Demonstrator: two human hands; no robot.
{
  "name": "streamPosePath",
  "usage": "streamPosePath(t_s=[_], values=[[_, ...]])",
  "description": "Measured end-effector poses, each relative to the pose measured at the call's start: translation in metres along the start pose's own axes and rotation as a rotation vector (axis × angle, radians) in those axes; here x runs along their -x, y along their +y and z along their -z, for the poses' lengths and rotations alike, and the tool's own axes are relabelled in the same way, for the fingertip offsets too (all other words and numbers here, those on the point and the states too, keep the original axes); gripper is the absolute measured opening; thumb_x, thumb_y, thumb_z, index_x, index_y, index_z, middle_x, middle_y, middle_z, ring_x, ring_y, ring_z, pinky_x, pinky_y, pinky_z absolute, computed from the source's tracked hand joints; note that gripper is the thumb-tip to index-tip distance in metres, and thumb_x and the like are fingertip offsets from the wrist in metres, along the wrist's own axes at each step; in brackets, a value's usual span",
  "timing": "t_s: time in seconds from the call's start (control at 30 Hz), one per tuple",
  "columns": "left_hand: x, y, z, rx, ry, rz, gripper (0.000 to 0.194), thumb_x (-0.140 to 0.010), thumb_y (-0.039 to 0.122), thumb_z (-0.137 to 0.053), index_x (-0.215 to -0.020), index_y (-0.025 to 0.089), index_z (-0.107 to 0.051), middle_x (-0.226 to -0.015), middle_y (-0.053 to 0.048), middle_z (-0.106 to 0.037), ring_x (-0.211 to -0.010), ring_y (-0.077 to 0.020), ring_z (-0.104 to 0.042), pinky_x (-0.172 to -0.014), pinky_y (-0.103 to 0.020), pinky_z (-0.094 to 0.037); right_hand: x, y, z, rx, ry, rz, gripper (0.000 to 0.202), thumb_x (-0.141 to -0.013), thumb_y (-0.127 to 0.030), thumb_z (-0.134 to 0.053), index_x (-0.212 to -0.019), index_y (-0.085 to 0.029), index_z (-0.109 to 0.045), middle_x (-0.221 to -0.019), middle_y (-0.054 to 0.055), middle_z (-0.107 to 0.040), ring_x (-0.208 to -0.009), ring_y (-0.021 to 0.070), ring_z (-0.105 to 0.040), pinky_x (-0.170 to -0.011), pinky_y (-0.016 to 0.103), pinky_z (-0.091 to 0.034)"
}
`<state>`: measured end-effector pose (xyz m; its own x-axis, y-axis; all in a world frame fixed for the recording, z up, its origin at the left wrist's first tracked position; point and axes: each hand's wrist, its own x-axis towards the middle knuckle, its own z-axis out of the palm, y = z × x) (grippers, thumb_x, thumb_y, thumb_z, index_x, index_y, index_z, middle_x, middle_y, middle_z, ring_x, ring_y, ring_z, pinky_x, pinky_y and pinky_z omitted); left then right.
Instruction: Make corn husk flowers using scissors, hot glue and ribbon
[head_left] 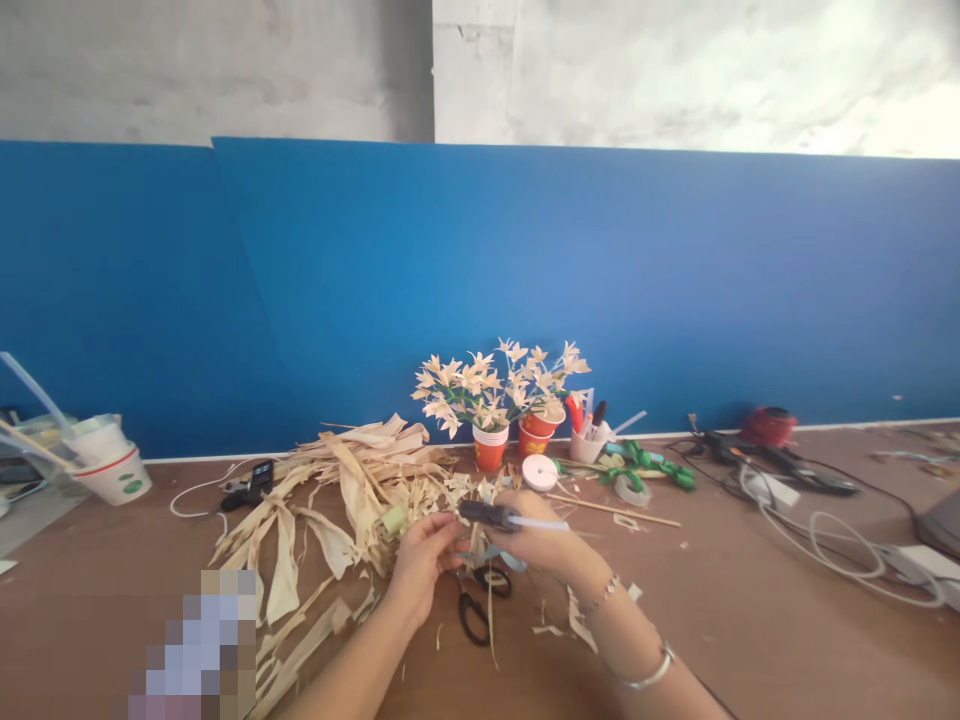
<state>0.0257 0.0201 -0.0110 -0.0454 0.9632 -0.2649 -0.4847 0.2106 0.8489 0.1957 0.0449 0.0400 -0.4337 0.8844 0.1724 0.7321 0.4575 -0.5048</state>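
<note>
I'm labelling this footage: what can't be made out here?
Head view:
- Anything pinched by the bare left hand: too small, blurred.
- Black-handled metal scissors: blade ends hidden, apparently by that hand.
- Dark grey object: cut by right edge.
- Anything beneath the lower-left pixelation.

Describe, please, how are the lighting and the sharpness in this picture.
In the head view, glare nearly whitens the upper right of the concrete wall; in the head view, the blue panel looks darker at left, paler at right; in the head view, the dark tool in the right hand looks soft-edged, and coarse pixel blocks hide a lower-left patch.
</note>
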Motion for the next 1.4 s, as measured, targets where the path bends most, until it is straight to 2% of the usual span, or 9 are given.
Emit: streamPosePath(t_s=[0.5, 0.87, 1.07, 1.27, 1.4], values=[[0.0006, 0.0016, -0.0009, 0.016, 0.002, 0.000, 0.018, -0.064, 0.013, -0.072, -0.078, 0.013, -0.061, -0.068, -0.001, -0.064, -0.052, -0.0106, -0.062, -0.040, -0.016, -0.044, -0.0003, 0.0010, -0.0009, 0.020, -0.032, -0.015, 0.014, -0.071, -0.023, -0.052, -0.062, -0.014, -0.059, -0.056, 0.000, -0.056, -0.050, 0.0087, -0.040, -0.047, 0.020, -0.025], [0.0013, 0.0019, -0.0008, 0.009, -0.001, 0.005, 0.015, -0.065, 0.015, -0.071, -0.077, 0.012, -0.062, -0.069, -0.001, -0.063, -0.053, -0.0097, -0.062, -0.041, -0.015, -0.045, -0.0005, 0.0014, -0.0008, 0.018, 0.020, -0.010, 0.010, -0.070, -0.023, -0.054, -0.066, -0.014, -0.057, -0.058, 0.001, -0.057, -0.051, 0.0094, -0.042, -0.047, 0.020, -0.025], [0.0004, 0.0007, 0.0000, 0.005, -0.011, 0.006, 0.015, -0.066, 0.015, -0.070, -0.077, 0.012, -0.062, -0.071, -0.002, -0.064, -0.054, -0.0099, -0.062, -0.041, -0.015, -0.045, 0.0004, -0.0006, 0.0008, 0.018, -0.048, 0.000, 0.011, -0.070, -0.021, -0.052, -0.063, -0.013, -0.057, -0.057, 0.000, -0.056, -0.051, 0.0087, -0.041, -0.047, 0.020, -0.024], [-0.0004, 0.0003, 0.0011, 0.000, -0.002, 0.004, 0.013, -0.068, 0.013, -0.068, -0.079, 0.011, -0.062, -0.070, -0.002, -0.063, -0.054, -0.0102, -0.062, -0.041, -0.015, -0.045, -0.0007, -0.0009, 0.0008, 0.034, -0.019, -0.072, 0.011, -0.070, -0.022, -0.053, -0.067, -0.013, -0.059, -0.061, 0.002, -0.058, -0.053, 0.0092, -0.043, -0.049, 0.020, -0.025], [-0.0003, 0.0008, 0.0003, 0.010, -0.003, 0.010, 0.013, -0.067, 0.013, -0.069, -0.078, 0.011, -0.062, -0.070, -0.002, -0.063, -0.053, -0.0103, -0.062, -0.040, -0.015, -0.044, -0.0007, 0.0002, -0.0011, 0.034, -0.023, -0.063, 0.012, -0.070, -0.024, -0.053, -0.066, -0.014, -0.058, -0.060, 0.002, -0.058, -0.052, 0.0094, -0.044, -0.048, 0.020, -0.025]])
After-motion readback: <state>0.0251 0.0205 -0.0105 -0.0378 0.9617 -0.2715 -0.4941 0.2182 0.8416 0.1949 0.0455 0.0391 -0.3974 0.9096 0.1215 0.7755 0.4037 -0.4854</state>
